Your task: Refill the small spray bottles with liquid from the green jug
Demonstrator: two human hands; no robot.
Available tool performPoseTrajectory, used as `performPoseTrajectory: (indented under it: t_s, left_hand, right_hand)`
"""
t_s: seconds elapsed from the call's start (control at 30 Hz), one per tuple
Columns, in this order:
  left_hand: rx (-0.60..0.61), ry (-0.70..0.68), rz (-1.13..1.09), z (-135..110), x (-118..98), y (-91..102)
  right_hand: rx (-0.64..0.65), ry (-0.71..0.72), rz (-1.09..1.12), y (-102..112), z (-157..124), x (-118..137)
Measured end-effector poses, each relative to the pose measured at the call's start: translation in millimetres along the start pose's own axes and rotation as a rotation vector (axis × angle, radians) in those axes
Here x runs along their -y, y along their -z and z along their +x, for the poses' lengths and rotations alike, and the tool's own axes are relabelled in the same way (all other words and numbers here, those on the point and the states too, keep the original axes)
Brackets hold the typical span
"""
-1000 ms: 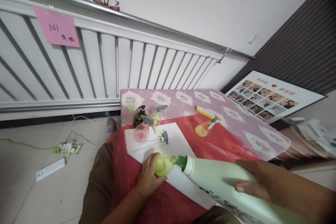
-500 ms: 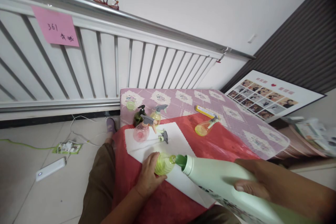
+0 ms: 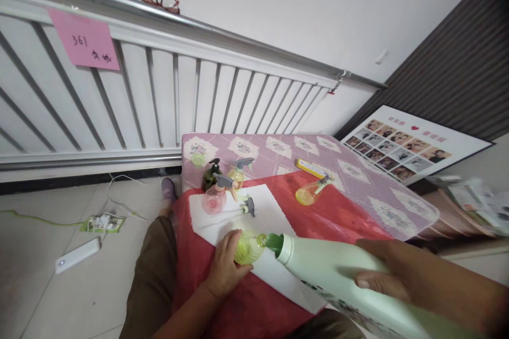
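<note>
A see-through, ribbed yellow-green bottle (image 3: pixel 249 249) is clasped by the left hand (image 3: pixel 226 269) over the white sheet (image 3: pixel 270 218); a larger, tilted pale-green bottle (image 3: pixel 330 259), its darker green spout (image 3: pixel 273 243) beside the first's neck (image 3: pixel 261 240), is gripped by the right hand (image 3: pixel 387 273).

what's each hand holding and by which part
The left hand holds the yellow-green bottle by its body; the right hand, the pale green bottle, around its body.

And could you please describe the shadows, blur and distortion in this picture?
Head view: soft light, a faint shadow by the right hand on the pale green bottle; same view: smeared clutter at the right edge, radiator slats splayed, likely by lens distortion.
</note>
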State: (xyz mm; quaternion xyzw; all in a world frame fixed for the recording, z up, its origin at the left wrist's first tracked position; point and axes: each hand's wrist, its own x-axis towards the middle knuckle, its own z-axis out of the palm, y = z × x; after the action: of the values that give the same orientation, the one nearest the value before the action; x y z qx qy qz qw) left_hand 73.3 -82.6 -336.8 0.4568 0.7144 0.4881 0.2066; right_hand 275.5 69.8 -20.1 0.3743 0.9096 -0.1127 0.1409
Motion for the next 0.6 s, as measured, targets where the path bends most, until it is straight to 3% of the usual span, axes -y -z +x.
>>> performPoseTrajectory:
  t_s: [0.07, 0.13, 0.6]
  left_hand:
    - [-0.002, -0.005, -0.003, -0.5, 1.4, -0.5]
    - [-0.004, -0.007, -0.004, -1.1, 2.6, -1.0]
    - [-0.019, -0.019, 0.001, -1.9, 4.0, -1.8]
  right_hand:
    - [0.149, 0.002, 0.011, 0.9, 0.6, -0.6]
    - [0.205, -0.007, 0.031, 1.9, 0.9, -0.8]
    - [0.173, -0.02, 0.08, 2.4, -0.9, -1.4]
